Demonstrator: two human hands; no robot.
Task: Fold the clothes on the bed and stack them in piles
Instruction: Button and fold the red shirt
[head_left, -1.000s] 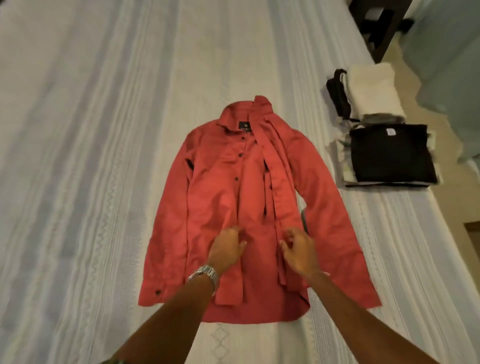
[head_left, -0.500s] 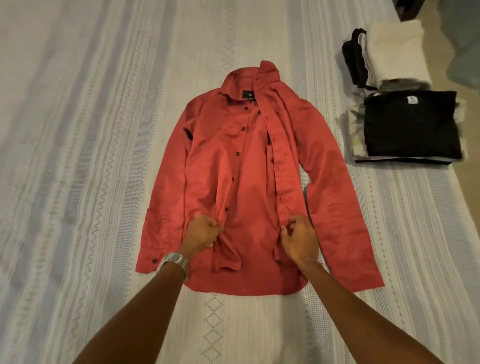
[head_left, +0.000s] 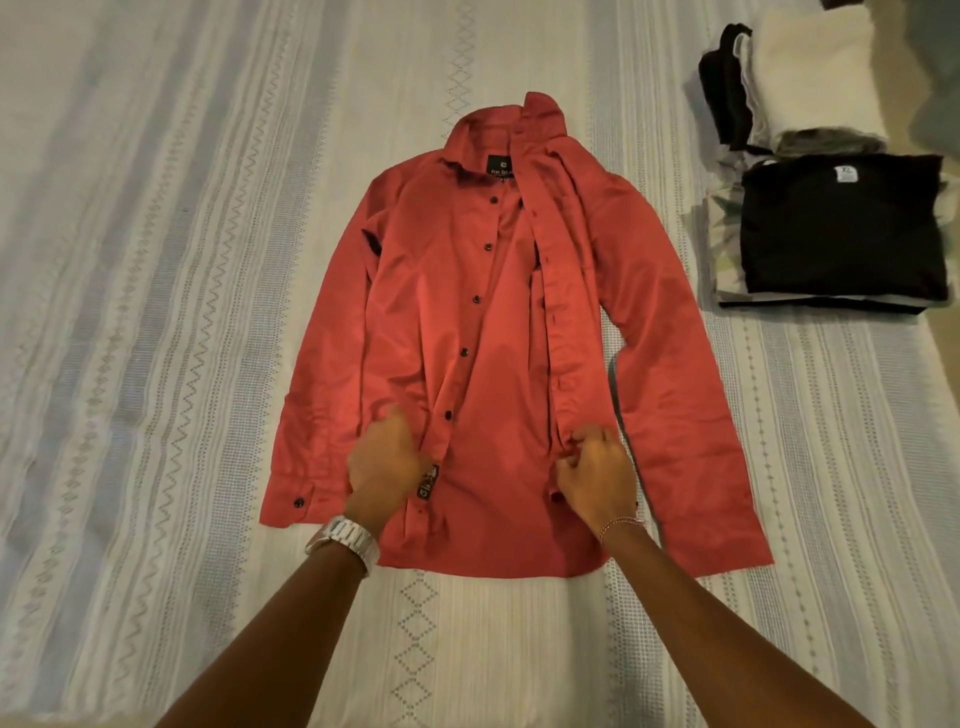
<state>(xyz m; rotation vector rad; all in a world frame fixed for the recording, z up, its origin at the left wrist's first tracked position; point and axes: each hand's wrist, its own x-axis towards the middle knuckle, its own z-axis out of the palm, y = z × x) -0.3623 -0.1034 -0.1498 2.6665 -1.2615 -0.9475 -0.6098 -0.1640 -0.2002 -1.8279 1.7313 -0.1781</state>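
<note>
Left hand (head_left: 387, 462) presses the shirt (head_left: 467, 322) flat, right hand (head_left: 595, 470) pinches the 3 o'clock placket; uneven tugging risks skewing the front, wrinkling the fold.

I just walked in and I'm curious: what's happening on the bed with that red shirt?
A person is folding laundry. A red button-up shirt lies spread on the striped bedspread, front open, sleeves out to the sides. The left hand rests on the button edge near the hem, and the right hand pinches the opposite front edge. At the upper right, already folded clothes sit in piles, with a black shirt on top of the nearer pile and a white folded item on the farther one.
</note>
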